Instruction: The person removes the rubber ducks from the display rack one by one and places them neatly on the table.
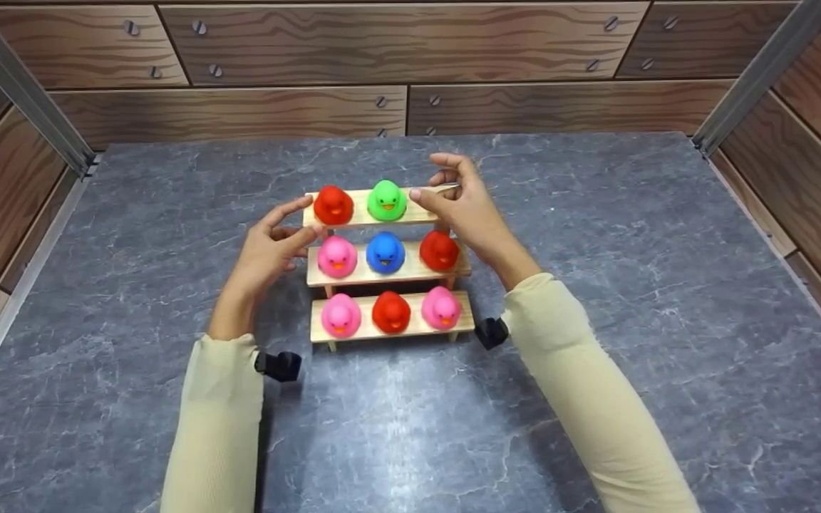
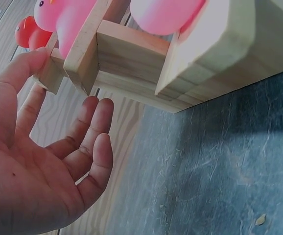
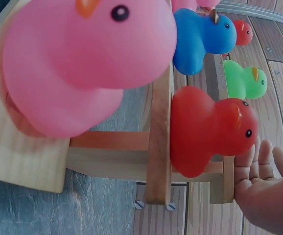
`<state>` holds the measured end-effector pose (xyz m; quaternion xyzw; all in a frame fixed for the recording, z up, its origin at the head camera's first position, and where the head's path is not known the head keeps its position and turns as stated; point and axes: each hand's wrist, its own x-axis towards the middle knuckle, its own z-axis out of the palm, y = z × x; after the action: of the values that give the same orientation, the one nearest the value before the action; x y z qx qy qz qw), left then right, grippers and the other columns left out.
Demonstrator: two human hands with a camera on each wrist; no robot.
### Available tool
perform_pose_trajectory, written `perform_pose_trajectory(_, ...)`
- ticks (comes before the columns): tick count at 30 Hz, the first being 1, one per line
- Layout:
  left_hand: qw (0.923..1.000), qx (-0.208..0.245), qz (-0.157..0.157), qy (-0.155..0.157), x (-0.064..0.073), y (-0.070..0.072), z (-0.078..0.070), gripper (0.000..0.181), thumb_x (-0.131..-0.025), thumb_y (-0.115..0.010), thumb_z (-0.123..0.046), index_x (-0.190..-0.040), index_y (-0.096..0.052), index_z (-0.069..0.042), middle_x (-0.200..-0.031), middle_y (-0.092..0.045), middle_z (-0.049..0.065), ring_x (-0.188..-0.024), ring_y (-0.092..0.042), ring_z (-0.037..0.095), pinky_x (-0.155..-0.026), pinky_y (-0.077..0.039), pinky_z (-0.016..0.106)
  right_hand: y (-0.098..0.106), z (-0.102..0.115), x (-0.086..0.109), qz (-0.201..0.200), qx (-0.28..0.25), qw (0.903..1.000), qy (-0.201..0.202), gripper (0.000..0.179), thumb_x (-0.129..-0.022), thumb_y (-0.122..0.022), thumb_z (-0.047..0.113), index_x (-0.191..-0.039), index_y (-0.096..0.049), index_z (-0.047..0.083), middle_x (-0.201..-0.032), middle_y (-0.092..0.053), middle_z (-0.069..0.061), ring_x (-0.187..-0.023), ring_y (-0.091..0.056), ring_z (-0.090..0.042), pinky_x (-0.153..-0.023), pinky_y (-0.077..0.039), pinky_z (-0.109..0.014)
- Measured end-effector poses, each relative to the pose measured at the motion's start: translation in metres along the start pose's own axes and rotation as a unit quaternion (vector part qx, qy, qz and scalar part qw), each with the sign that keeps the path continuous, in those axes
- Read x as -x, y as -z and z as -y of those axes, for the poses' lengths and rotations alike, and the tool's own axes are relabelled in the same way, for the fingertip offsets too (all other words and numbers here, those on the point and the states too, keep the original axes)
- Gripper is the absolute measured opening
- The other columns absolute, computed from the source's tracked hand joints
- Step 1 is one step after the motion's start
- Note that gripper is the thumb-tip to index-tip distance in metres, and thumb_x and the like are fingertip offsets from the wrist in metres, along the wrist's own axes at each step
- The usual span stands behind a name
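Observation:
A three-tier wooden stand [image 1: 321, 279] carries several rubber ducks. On the top tier sit a red duck [image 1: 333, 205] and a green duck [image 1: 387, 201]. The middle tier has a pink duck [image 1: 337, 256], a blue duck [image 1: 385, 253] and another red duck [image 3: 212, 129]. Along the bottom tier, a red duck [image 1: 391, 312] sits between two pink ducks. My left hand [image 1: 262, 253] pinches the left end of the top tier between thumb and index finger, its other fingers loosely spread. My right hand [image 1: 471, 210] is at the top tier's right end, fingers relaxed, thumb over the board beside the green duck.
The stand rests on a grey marbled tabletop [image 1: 396, 427]. Wood-patterned panels [image 1: 410, 43] rise behind it and at both sides, with metal rails [image 1: 26, 92] in the corners. A small black camera [image 1: 280, 365] is strapped at each wrist.

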<state>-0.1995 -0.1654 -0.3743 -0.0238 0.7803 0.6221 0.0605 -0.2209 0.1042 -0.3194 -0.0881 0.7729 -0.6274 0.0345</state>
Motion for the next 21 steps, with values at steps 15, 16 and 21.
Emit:
perform_pose_trajectory(15,1.0000,-0.005,-0.003,0.001,0.0009,-0.0016,-0.0011,0.057,-0.090,-0.067,-0.033,-0.143,-0.047,-0.026,-0.108,-0.063,0.006,-0.073,-0.059,0.008,-0.061,-0.047,0.022,-0.0042,0.0009,-0.0022,0.013,0.083,0.9963,-0.018,0.056,-0.088,-0.070,0.024,-0.138,-0.045,0.012,-0.098,-0.037,0.000,-0.085,-0.044,-0.015,-0.069,-0.041,-0.022)
perform_pose_trajectory(16,1.0000,-0.005,-0.003,0.001,0.0013,-0.0015,-0.0011,0.057,-0.090,-0.067,-0.033,-0.143,-0.047,-0.026,-0.108,-0.062,0.006,-0.074,-0.059,0.008,-0.061,-0.047,0.023,-0.0045,0.0008,-0.0023,0.013,0.090,0.9958,-0.015,0.056,-0.088,-0.069,0.024,-0.138,-0.046,0.012,-0.098,-0.037,-0.001,-0.086,-0.044,-0.016,-0.070,-0.041,-0.023)
perform_pose_trajectory(21,0.9999,-0.013,-0.003,-0.001,0.0025,-0.0008,-0.0012,0.057,-0.090,-0.066,-0.035,-0.143,-0.046,-0.027,-0.112,-0.061,0.008,-0.077,-0.059,0.010,-0.064,-0.048,0.025,-0.0056,0.0007,-0.0029,0.006,0.121,0.9927,-0.007,0.054,-0.088,-0.069,0.026,-0.137,-0.049,0.013,-0.098,-0.037,-0.003,-0.091,-0.043,-0.020,-0.074,-0.039,-0.026)
